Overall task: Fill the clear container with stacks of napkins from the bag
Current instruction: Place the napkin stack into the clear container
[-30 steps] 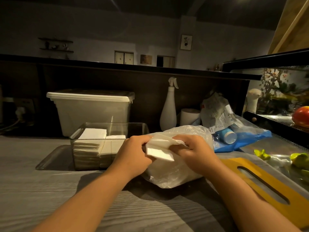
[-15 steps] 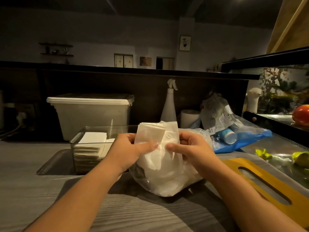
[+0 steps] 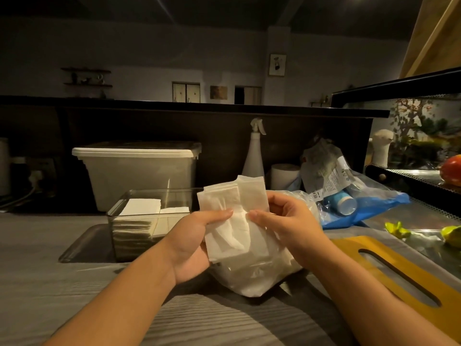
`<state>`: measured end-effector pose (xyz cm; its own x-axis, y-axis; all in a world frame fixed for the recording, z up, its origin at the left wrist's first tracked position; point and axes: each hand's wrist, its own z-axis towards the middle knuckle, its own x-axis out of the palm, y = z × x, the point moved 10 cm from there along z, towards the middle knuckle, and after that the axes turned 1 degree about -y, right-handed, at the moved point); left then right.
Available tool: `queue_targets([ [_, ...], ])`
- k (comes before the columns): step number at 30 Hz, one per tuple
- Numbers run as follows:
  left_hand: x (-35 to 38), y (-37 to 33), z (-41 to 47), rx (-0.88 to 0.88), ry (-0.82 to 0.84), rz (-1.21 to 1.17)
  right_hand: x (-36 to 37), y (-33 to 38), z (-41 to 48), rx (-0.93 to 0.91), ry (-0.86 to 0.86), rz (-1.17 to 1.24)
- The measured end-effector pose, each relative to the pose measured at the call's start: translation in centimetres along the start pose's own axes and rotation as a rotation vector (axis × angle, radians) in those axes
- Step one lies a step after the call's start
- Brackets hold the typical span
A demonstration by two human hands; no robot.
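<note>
A loose stack of white napkins (image 3: 232,208) stands upright above the clear plastic bag (image 3: 254,275), which lies on the grey counter. My left hand (image 3: 197,243) grips the stack's left side, thumb across its front. My right hand (image 3: 287,221) pinches the right side, thumb on the front. To the left stands the clear container (image 3: 147,196), with two white napkin stacks (image 3: 142,208) in its left part.
A white lidded bin (image 3: 139,171) stands behind the container. A white spray bottle (image 3: 254,156), a paper roll (image 3: 284,174) and blue and clear bags (image 3: 361,203) lie at the back right. A yellow slotted lid (image 3: 404,278) lies at the right.
Both hands have lifted the napkin stack up out of the bag and turned it upright; it now stands a little higher and straighter than half a second ago.
</note>
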<state>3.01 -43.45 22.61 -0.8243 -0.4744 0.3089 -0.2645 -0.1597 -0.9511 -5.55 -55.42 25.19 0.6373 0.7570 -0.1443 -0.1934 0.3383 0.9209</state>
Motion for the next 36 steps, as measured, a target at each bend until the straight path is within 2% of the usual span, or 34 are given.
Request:
queue_targets([
  [5,-0.2,1.3,0.3,-0.049,-0.030,-0.060,-0.4,-0.9,0.3,0.052,-0.032,-0.102],
  [11,-1.8,0.2,0.7,0.044,-0.164,-0.057,-0.3,-2.1,0.4,0.173,0.043,-0.032],
  [17,-2.4,-0.6,0.8,0.104,-0.194,-0.074,-0.7,-1.5,0.3,0.124,-0.016,0.052],
  [26,-3.2,-1.2,0.6,0.142,-0.267,-0.117,-1.5,-1.8,0.5,0.150,-0.096,0.106],
  [33,-3.0,-1.6,0.6,0.161,-0.244,0.029,-2.1,-0.9,0.5,0.108,-0.137,0.261],
  [36,-2.8,-1.7,0.6,0.163,-0.241,0.087,-1.8,-0.5,0.4,0.102,-0.102,0.357],
])
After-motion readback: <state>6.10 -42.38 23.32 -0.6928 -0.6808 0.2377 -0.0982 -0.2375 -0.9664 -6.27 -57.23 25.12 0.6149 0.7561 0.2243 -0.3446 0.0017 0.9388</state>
